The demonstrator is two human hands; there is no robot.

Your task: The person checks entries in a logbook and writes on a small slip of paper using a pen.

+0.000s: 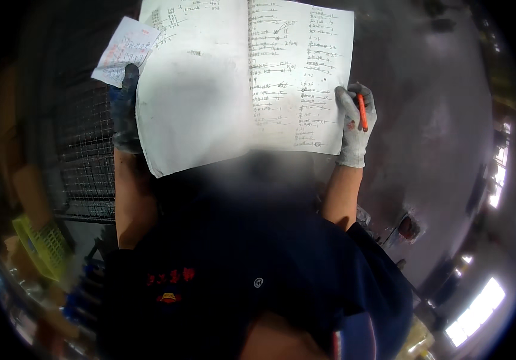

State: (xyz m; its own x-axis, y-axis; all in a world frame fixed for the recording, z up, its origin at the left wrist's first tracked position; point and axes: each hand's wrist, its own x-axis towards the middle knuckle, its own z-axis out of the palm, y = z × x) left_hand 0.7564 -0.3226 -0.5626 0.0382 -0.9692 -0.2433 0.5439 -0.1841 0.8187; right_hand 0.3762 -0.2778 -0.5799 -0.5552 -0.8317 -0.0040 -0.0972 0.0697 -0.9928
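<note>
An open notebook (195,108) with white pages is spread in front of me, held up by both hands. Handwritten lines, many crossed out, fill its right page; the left page bears writing only near the top. My left hand (127,114), in a dark glove, is closed on the left edge, its thumb over a small loose slip of paper (125,48) with handwriting. My right hand (357,129), in a light grey glove, pinches the right edge. An orange pen (362,112) is also held in that hand, tilted along the fingers.
Dark wire mesh (84,150) lies to the left, below the notebook's level. A yellow-green plastic crate (42,249) stands at the lower left. On the right stretches a grey floor (438,120) with a dark reddish object (409,227) on it.
</note>
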